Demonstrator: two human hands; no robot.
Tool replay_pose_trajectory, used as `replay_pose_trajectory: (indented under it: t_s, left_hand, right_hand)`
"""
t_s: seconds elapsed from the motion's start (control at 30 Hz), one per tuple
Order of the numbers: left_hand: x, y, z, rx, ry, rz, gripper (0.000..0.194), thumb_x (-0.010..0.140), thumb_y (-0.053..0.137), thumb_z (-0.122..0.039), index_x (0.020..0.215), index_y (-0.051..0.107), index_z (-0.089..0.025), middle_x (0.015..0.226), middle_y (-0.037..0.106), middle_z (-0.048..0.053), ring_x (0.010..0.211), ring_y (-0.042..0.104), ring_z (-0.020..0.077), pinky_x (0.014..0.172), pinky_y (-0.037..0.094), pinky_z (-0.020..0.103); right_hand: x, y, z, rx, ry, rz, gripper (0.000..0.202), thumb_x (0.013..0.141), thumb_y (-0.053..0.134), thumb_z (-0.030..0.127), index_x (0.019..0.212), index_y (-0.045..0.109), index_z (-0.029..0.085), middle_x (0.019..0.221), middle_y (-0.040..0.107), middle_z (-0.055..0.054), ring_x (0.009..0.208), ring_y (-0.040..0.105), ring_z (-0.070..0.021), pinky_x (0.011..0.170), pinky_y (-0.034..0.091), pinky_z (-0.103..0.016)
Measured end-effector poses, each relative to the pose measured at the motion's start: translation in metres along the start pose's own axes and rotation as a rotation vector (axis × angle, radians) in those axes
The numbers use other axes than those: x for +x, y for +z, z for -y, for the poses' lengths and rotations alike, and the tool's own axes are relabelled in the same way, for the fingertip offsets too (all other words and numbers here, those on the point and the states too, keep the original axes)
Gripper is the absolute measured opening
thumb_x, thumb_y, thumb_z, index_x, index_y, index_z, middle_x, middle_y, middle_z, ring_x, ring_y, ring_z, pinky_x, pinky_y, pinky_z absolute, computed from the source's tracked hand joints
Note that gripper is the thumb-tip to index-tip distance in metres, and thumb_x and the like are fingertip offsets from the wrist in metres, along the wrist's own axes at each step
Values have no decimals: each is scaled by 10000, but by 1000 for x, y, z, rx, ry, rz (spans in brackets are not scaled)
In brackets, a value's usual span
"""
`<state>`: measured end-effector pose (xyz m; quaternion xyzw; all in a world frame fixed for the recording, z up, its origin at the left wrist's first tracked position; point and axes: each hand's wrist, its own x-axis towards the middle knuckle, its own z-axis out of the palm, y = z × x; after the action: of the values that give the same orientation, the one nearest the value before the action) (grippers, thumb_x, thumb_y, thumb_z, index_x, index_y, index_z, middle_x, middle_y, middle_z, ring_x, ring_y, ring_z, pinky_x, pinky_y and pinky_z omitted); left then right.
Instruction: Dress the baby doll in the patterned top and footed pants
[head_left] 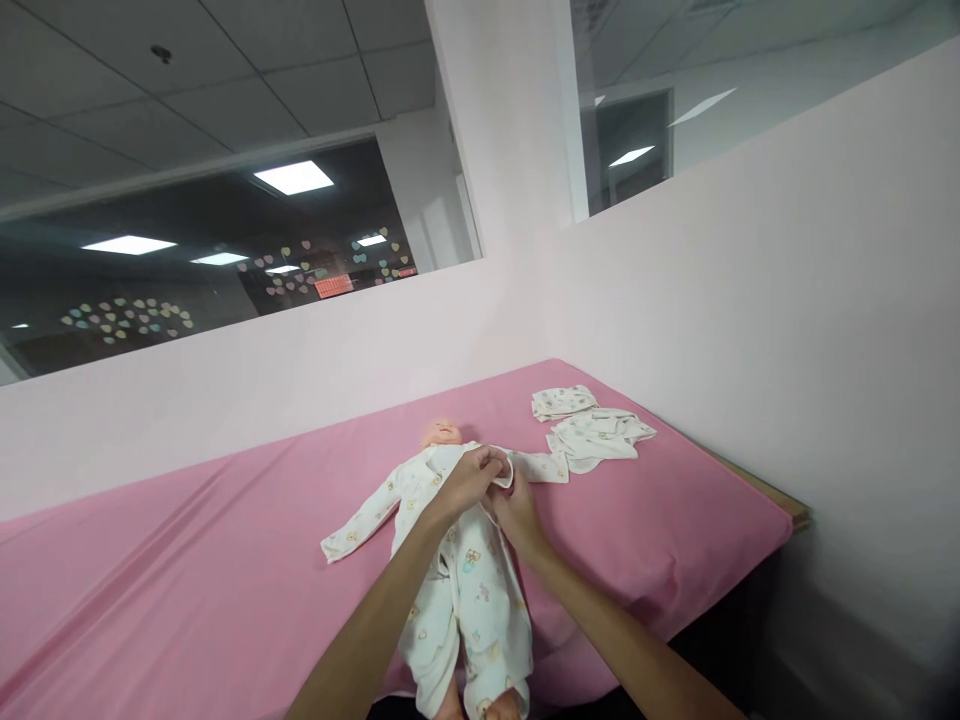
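A baby doll (444, 431) lies on its back, feet toward me, in a white printed outfit (480, 580) with long sleeves and trouser legs. One sleeve stretches out to the left and the other to the right. My left hand (474, 478), fingers closed, grips the edge of the white top at the doll's chest. Just to its right, my right hand (517, 510) pinches the same white cloth, a fold of which stands up between the two hands. The fingertips are partly hidden by the cloth.
The doll lies on a pink-covered table (247, 560). Folded white printed clothes (596, 435) lie at the back right. White walls (712, 300) with windows stand behind and to the right. The table's right edge shows a wooden board (765, 493).
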<state>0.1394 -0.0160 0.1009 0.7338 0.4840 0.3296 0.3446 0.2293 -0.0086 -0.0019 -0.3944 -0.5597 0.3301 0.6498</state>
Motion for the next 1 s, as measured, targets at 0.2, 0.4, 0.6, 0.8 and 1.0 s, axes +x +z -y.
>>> replay_pose_trajectory:
  t_s: [0.2,0.4,0.6,0.8,1.0]
  left_hand:
    - [-42,-35,32,767,-97,-227,374,851,550,-333,1186,592,-170,1251,596,131,1217,515,288,1014,386,393]
    - [-69,-58,49,933,-325,-217,231,909,394,-232,1063,562,-197,1082,661,93,956,631,239,772,423,321]
    - [-67,-117,81,852,-413,-451,243,911,356,-234,1060,547,-209,1024,695,86,959,642,260,745,422,315]
    - [-124,-167,163,911,-753,-402,284,907,323,-216,1101,528,-186,1081,671,157,975,647,320,762,451,375]
    - [-111,-154,168,739,-601,-463,375,957,330,-413,1206,507,-196,1250,598,131,1118,594,255,876,456,349]
  right_hand:
    - [44,-35,-6,-529,29,35,203,841,445,309,659,446,219,637,577,15,601,529,-153,531,339,-260]
    - [75,-104,-20,-802,110,-25,240,816,439,240,594,351,219,565,483,18,531,410,-139,528,214,-280]
    - [63,-115,-32,-973,49,55,269,823,474,225,566,395,203,621,535,-17,598,449,-153,577,213,-298]
    - [60,-111,-29,-1087,43,12,161,844,477,245,706,537,190,815,623,-99,790,549,-248,677,314,-341]
    - [61,-76,-14,-940,-207,-74,245,856,441,171,1059,575,138,1082,622,-148,1019,555,-282,884,402,-398]
